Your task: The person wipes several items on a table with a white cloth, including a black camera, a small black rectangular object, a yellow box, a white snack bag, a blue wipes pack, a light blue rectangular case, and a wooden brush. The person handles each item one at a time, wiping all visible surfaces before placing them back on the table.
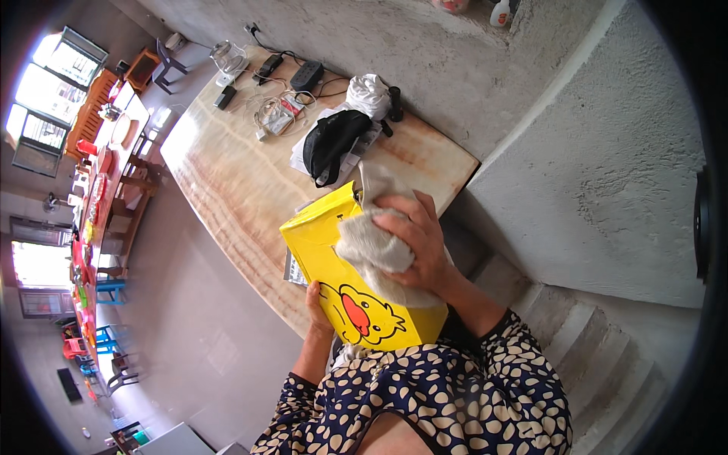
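Hands — left (318,309) round yellow box's (317,241) edge, right (419,236) round pale cloth (371,243) — long axis aslant, duck end (362,317) toward chest (394,390).

Dark print (340,218) on yellow box (327,259) — partly covered, orange mark (502,13) on white bottle (497,20) — nothing legible

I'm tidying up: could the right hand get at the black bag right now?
Probably not while full: the right hand holds a pale cloth against the yellow box, though the black bag lies uncovered beyond.

Right hand (422,244) curled, left (318,309) seemingly likewise
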Demonstrator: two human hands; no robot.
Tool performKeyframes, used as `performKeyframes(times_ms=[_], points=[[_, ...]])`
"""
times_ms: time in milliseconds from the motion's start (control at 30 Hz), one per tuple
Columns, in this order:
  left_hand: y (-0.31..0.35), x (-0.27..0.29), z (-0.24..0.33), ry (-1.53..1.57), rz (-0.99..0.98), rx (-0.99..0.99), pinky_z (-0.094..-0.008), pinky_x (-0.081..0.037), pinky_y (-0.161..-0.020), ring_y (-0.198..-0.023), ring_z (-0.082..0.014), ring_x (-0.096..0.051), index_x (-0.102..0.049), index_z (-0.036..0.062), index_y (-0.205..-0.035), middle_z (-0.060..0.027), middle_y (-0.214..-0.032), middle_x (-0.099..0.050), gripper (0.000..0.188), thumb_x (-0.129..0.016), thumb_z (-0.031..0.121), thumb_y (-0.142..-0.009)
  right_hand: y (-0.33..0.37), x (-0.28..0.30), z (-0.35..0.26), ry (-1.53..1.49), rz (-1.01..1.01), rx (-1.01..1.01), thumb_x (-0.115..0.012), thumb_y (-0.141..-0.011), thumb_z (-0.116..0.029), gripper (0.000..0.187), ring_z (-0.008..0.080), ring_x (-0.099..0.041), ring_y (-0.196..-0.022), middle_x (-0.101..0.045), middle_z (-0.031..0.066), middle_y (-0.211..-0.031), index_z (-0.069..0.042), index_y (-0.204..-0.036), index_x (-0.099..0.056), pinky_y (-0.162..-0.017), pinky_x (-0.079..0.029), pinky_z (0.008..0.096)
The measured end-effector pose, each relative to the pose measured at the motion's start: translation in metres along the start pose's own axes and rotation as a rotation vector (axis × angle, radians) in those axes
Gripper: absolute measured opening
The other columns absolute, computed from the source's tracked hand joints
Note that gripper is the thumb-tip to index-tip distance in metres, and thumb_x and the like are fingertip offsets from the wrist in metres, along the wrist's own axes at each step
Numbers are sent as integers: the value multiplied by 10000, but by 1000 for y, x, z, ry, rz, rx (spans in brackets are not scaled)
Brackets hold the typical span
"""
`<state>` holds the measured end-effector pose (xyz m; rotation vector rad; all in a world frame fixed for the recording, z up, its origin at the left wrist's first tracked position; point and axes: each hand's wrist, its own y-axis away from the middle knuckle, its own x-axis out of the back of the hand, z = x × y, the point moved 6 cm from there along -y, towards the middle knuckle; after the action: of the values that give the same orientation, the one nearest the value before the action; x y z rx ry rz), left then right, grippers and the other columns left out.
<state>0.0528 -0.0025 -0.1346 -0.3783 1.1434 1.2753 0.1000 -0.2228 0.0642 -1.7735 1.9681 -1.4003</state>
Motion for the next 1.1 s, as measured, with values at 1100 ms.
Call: performKeyframes(times_ms=[1100], points=[[13,-14,-13,-37,-4,-10,-433,-537,-874,-1014,-323,-630,-442,10,-1312,-190,-1190,-602,628,-606,397,-846,40,26,-26,105,139,-191,-704,-750,-157,574,402,-493,-1098,-500,218,-1223,-26,-1249,-454,-951,-376,480]])
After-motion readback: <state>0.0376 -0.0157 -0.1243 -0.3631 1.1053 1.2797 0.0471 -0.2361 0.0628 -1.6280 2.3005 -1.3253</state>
